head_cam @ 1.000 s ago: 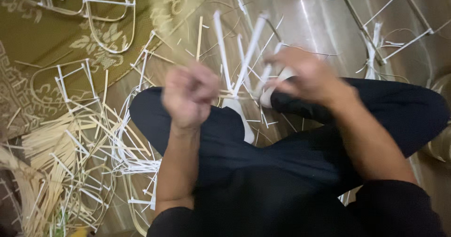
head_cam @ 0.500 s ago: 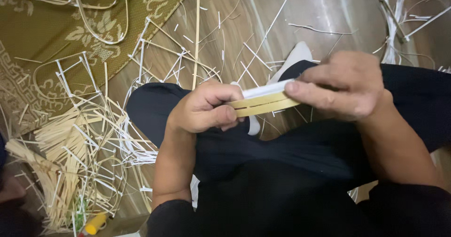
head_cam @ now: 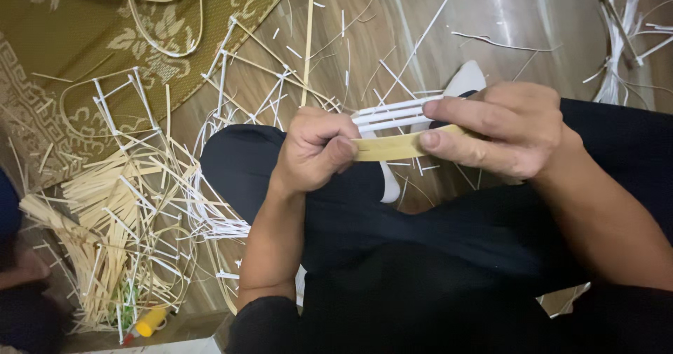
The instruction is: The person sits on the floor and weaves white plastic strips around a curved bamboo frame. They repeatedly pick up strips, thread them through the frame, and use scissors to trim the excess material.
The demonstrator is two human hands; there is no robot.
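a heap of pale bamboo slivers (head_cam: 105,214) lies scattered on the wooden floor (head_cam: 533,17). beside it spreads an olive patterned mat (head_cam: 42,38), with bent strip frames (head_cam: 105,101) resting on it. a small yellow bottle (head_cam: 151,321) sits near the heap's lower edge. more white strips (head_cam: 620,38) lie far right.

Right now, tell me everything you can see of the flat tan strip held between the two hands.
The tan strip looks like a thin, flat band of bamboo or cane, pale yellow-brown and smooth. It lies nearly level above the lap, gently bowed. The left hand pinches one end, the right hand the other. Thin white strips run just above it, gripped by the same hands.
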